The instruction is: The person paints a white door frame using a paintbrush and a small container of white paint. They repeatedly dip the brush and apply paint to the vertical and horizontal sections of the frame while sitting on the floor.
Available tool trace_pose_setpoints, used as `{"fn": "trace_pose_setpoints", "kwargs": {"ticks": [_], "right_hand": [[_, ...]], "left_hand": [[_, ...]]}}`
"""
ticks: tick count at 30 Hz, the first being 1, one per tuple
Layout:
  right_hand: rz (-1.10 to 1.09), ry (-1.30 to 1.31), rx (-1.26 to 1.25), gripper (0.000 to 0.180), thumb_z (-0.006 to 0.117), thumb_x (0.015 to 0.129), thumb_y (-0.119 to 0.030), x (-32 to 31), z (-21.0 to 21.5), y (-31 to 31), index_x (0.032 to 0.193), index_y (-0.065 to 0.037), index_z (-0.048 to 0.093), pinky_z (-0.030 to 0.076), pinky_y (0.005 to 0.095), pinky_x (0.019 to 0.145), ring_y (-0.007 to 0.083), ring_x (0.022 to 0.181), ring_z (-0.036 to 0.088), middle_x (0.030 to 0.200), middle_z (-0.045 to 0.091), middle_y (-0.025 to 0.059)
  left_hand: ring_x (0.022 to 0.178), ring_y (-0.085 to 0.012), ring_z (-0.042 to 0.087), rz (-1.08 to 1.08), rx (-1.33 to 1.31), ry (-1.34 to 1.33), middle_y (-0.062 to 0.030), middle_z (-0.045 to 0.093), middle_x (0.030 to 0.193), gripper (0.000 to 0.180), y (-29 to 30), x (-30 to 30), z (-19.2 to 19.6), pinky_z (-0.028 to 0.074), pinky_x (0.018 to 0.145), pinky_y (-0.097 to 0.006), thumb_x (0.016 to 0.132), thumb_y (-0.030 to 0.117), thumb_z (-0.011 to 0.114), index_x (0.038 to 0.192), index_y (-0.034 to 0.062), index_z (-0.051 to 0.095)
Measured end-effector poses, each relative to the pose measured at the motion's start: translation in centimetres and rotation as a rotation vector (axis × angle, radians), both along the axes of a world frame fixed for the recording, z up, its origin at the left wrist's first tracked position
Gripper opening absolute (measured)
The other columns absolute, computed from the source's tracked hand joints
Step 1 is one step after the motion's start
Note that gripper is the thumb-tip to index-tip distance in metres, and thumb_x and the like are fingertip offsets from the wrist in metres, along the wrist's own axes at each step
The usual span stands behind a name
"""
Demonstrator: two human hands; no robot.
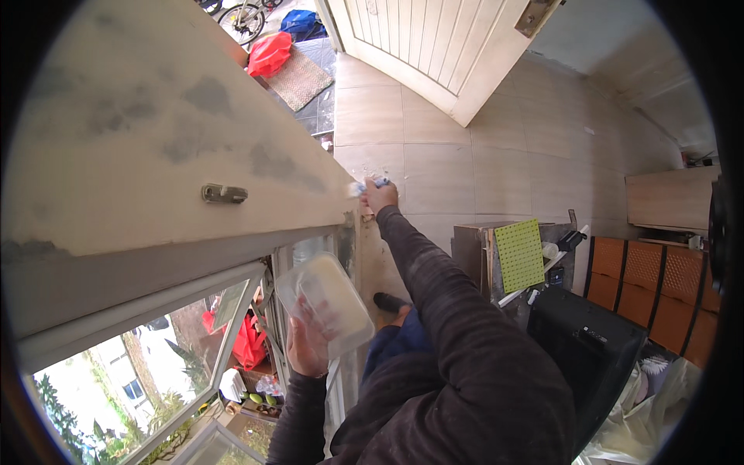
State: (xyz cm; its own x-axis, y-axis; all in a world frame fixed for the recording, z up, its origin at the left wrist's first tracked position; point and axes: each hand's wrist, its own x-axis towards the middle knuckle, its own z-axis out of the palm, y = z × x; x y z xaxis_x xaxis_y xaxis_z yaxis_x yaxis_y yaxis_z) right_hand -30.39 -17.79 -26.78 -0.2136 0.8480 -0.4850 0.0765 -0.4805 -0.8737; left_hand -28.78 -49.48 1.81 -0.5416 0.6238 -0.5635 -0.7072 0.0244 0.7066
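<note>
My left hand (307,345) supports a clear, rounded-square plastic tub (355,311) from below, with its fingers showing through the plastic. Something cream-coloured shows inside the tub. At the end of my outstretched arm, my right hand (382,197) is closed round a small blue-and-white tool (359,188); its exact kind is blurred. The tool meets the vertical edge of a cream wall (139,182) marked with grey smudged patches. A metal latch (225,194) is fixed to that wall.
Beyond the wall edge stands an open white slatted door (434,46) over a tiled floor (434,182) with crumbs on it. An open window (232,333) lies left below. To the right are a green perforated board (520,256), a black appliance (585,349) and orange panels (643,267).
</note>
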Motion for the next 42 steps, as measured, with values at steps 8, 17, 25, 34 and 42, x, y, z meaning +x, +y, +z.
{"fn": "trace_pose_setpoints", "kwargs": {"ticks": [8, 17, 25, 34, 42], "right_hand": [[0.128, 1.052, 0.028, 0.029, 0.067, 0.094, -0.027, -2.2, 31.9, 5.9, 0.096, 0.001, 0.064, 0.050, 0.0324, 0.051, 0.0192, 0.055, 0.063, 0.072, 0.065, 0.0121], [-0.013, 0.840, -0.394, 0.021, 0.068, 0.093, -0.023, -4.1, 9.3, 5.5, 0.099, -0.004, 0.063, 0.050, 0.0338, 0.053, 0.0188, 0.062, 0.062, 0.072, 0.063, 0.0073], [0.147, 0.180, 0.011, 0.019, 0.068, 0.094, -0.023, -3.3, 4.9, 5.6, 0.091, -0.004, 0.065, 0.053, 0.0271, 0.046, 0.0117, 0.051, 0.062, 0.068, 0.064, 0.0056], [0.131, 1.235, -0.115, 0.023, 0.062, 0.098, -0.023, -2.8, 26.1, 9.4, 0.104, 0.000, 0.063, 0.052, 0.0362, 0.056, 0.0209, 0.063, 0.066, 0.076, 0.066, 0.0126], [0.002, 0.497, -0.344, 0.018, 0.066, 0.095, -0.022, -3.3, 0.4, 5.7, 0.098, -0.005, 0.062, 0.055, 0.0299, 0.053, 0.0142, 0.058, 0.063, 0.076, 0.065, 0.0074]], "left_hand": [[0.119, -0.0381, 0.057, -0.033, -0.023, 0.020, -0.0218, 0.043, 0.145, 0.079, 0.8, -0.1, 0.3, 0.051, 0.092, -0.053, 0.099, 0.057, 0.047, 0.156, 0.0085, 0.021], [0.118, -0.0372, 0.057, 0.008, -0.003, 0.012, -0.0206, 0.045, 0.144, 0.080, 2.3, -0.2, -1.3, 0.051, 0.093, -0.052, 0.098, 0.057, 0.049, 0.156, 0.0086, 0.022], [0.123, -0.0400, 0.054, -0.076, -0.080, -0.005, -0.0210, 0.038, 0.149, 0.083, 3.2, 0.0, -2.3, 0.049, 0.095, -0.058, 0.097, 0.061, 0.047, 0.158, 0.0134, 0.017], [0.121, -0.0421, 0.056, -0.003, -0.050, -0.034, -0.0229, 0.043, 0.145, 0.079, 3.6, -0.5, -3.0, 0.050, 0.093, -0.058, 0.098, 0.055, 0.050, 0.155, 0.0082, 0.022], [0.125, -0.0425, 0.052, -0.056, -0.058, -0.045, -0.0212, 0.040, 0.146, 0.082, 3.6, -0.5, -4.5, 0.046, 0.097, -0.064, 0.097, 0.059, 0.048, 0.157, 0.0122, 0.018]]}}
